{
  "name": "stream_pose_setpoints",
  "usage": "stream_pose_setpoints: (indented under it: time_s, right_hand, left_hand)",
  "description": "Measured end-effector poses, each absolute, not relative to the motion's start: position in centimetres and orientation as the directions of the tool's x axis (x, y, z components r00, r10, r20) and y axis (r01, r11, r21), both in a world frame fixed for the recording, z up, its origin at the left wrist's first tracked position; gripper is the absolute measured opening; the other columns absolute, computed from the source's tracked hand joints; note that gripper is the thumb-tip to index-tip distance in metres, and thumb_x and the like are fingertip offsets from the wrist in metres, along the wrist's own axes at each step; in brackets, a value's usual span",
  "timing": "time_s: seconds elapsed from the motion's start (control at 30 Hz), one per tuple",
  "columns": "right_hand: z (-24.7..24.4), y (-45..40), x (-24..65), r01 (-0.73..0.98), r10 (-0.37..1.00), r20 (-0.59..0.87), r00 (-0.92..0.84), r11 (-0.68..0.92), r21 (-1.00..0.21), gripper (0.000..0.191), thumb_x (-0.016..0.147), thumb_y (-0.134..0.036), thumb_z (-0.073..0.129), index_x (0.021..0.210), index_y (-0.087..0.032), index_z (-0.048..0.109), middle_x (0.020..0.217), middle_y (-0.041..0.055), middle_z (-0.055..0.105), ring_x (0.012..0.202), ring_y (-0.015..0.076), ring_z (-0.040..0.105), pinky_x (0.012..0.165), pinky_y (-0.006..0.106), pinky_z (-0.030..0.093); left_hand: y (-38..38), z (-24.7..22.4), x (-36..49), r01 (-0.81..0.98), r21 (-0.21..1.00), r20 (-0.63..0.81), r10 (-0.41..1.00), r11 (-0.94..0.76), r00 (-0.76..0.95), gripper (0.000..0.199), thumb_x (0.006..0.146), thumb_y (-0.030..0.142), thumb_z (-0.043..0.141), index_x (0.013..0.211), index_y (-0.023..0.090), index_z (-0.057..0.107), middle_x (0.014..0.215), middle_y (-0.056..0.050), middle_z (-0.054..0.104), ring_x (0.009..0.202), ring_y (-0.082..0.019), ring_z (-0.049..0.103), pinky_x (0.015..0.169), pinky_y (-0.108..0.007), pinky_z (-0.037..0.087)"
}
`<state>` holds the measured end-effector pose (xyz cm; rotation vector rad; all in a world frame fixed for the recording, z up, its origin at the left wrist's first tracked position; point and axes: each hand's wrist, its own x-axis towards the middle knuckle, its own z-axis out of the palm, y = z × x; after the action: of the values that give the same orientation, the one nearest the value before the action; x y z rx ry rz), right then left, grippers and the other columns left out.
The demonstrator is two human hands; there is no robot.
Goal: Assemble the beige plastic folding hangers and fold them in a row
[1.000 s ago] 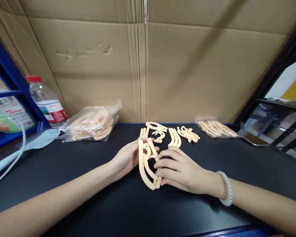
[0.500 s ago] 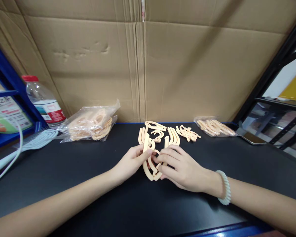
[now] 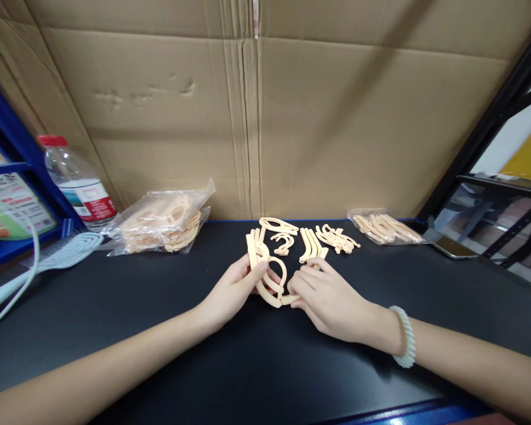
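Above the black table, my left hand (image 3: 236,286) pinches the left side of a cream plastic piece (image 3: 269,295) made of curved arms and a round loop. My right hand (image 3: 325,298) is closed on its right arm, which sticks out beyond my fingers at the upper right. The two arms meet at a joint low between my hands. Just behind lie curved cream strips (image 3: 310,242), a small hook-shaped part (image 3: 283,243) and a flat looped part (image 3: 278,225). A small pile of hooks (image 3: 338,239) is to their right.
Bagged cream parts (image 3: 159,221) lie at the back left, beside a red-capped bottle (image 3: 82,183) and a pale blue brush (image 3: 73,251). Another bag of strips (image 3: 384,227) and a phone-like flat object (image 3: 455,247) are at the right. Cardboard (image 3: 336,118) stands behind the black table (image 3: 248,378).
The held piece's two arms have spread apart, the right one swinging outward with my right hand. The left arm now leans further left, and the round loop shows more fully.
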<state>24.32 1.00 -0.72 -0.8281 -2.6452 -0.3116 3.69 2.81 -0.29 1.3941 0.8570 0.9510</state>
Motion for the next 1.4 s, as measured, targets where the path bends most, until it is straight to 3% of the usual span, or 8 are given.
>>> stream_pose_setpoints:
  time_s: [0.17, 0.33, 0.63, 0.87, 1.07, 1.23, 1.3, 1.4]
  right_hand:
    - [-0.7, 1.0, 24.3, 0.607, 0.55, 0.366, -0.75, 0.793, 0.052, 0.013, 0.09, -0.01, 0.042, 0.084, -0.017, 0.051, 0.082, 0.0035, 0.058, 0.074, 0.0171, 0.047, 0.087, 0.037, 0.035]
    - [-0.5, 0.9, 24.2, 0.629, 0.579, 0.348, -0.738, 0.777, 0.041, 0.013, 0.093, -0.016, 0.043, 0.083, -0.017, 0.051, 0.082, 0.0035, 0.058, 0.076, 0.0177, 0.049, 0.088, 0.037, 0.033]
    - [-0.8, 1.3, 24.2, 0.665, 0.632, 0.35, -0.691, 0.746, -0.033, 0.017, 0.088, -0.006, 0.045, 0.077, -0.017, 0.05, 0.072, -0.0009, 0.058, 0.066, 0.0135, 0.048, 0.076, 0.03, 0.032]
    - [-0.9, 1.4, 24.5, 0.609, 0.494, 0.458, -0.739, 0.78, 0.14, 0.02, 0.089, -0.007, 0.043, 0.075, -0.017, 0.053, 0.069, 0.0003, 0.055, 0.065, 0.0139, 0.044, 0.074, 0.03, 0.031]
    - [-0.8, 1.3, 24.6, 0.593, 0.437, 0.509, -0.742, 0.782, 0.193, 0.024, 0.091, -0.008, 0.041, 0.073, -0.016, 0.054, 0.066, 0.0004, 0.053, 0.063, 0.014, 0.042, 0.074, 0.029, 0.033]
    - [0.1, 1.2, 24.6, 0.532, 0.31, 0.531, -0.789, 0.777, 0.336, 0.031, 0.094, -0.006, 0.036, 0.073, -0.016, 0.056, 0.064, 0.001, 0.055, 0.062, 0.0142, 0.044, 0.076, 0.031, 0.034]
    - [0.7, 1.5, 25.1, 0.528, 0.311, 0.551, -0.774, 0.798, 0.292, 0.029, 0.095, -0.007, 0.036, 0.076, -0.017, 0.056, 0.067, 0.0012, 0.057, 0.064, 0.014, 0.047, 0.077, 0.03, 0.034]
    - [1.8, 2.7, 26.5, 0.576, 0.412, 0.606, -0.68, 0.812, 0.095, 0.021, 0.094, -0.01, 0.041, 0.081, -0.018, 0.055, 0.073, 0.0005, 0.06, 0.069, 0.0135, 0.051, 0.081, 0.031, 0.035]
  left_hand:
    - [2.9, -0.4, 3.6, -0.054, 0.996, 0.085, 0.91, -0.069, 0.406, 0.027, 0.086, 0.04, 0.06, 0.092, 0.015, 0.056, 0.085, -0.004, 0.069, 0.078, -0.017, 0.066, 0.074, -0.029, 0.054]
    - [2.7, -0.2, 3.7, -0.023, 0.994, 0.103, 0.903, -0.102, 0.418, 0.032, 0.084, 0.044, 0.061, 0.092, 0.013, 0.06, 0.091, -0.007, 0.069, 0.081, -0.018, 0.066, 0.075, -0.028, 0.055]
    - [2.5, 0.0, 3.7, -0.029, 0.999, 0.026, 0.908, -0.015, 0.418, 0.03, 0.091, 0.041, 0.054, 0.095, 0.012, 0.06, 0.09, -0.011, 0.073, 0.081, -0.023, 0.071, 0.075, -0.033, 0.058]
    - [2.7, 0.0, 3.7, -0.078, 0.996, 0.006, 0.908, 0.03, 0.42, 0.027, 0.09, 0.039, 0.056, 0.099, 0.013, 0.057, 0.087, -0.01, 0.075, 0.078, -0.023, 0.072, 0.074, -0.034, 0.059]
    - [2.7, 0.1, 3.7, -0.1, 0.994, 0.001, 0.912, 0.044, 0.409, 0.026, 0.089, 0.038, 0.058, 0.097, 0.013, 0.059, 0.085, -0.01, 0.075, 0.076, -0.023, 0.072, 0.072, -0.034, 0.059]
    - [3.0, 0.2, 3.5, -0.163, 0.976, -0.09, 0.95, 0.144, 0.299, 0.019, 0.092, 0.03, 0.053, 0.096, 0.012, 0.059, 0.074, -0.009, 0.074, 0.068, -0.02, 0.072, 0.065, -0.029, 0.058]
    - [3.1, 0.3, 3.5, -0.199, 0.968, -0.091, 0.953, 0.152, 0.288, 0.018, 0.092, 0.028, 0.052, 0.096, 0.013, 0.059, 0.073, -0.009, 0.074, 0.069, -0.02, 0.072, 0.067, -0.03, 0.058]
    - [3.1, 0.4, 3.5, -0.178, 0.973, -0.087, 0.947, 0.148, 0.31, 0.018, 0.092, 0.03, 0.052, 0.097, 0.013, 0.056, 0.075, -0.009, 0.075, 0.073, -0.023, 0.073, 0.072, -0.034, 0.057]
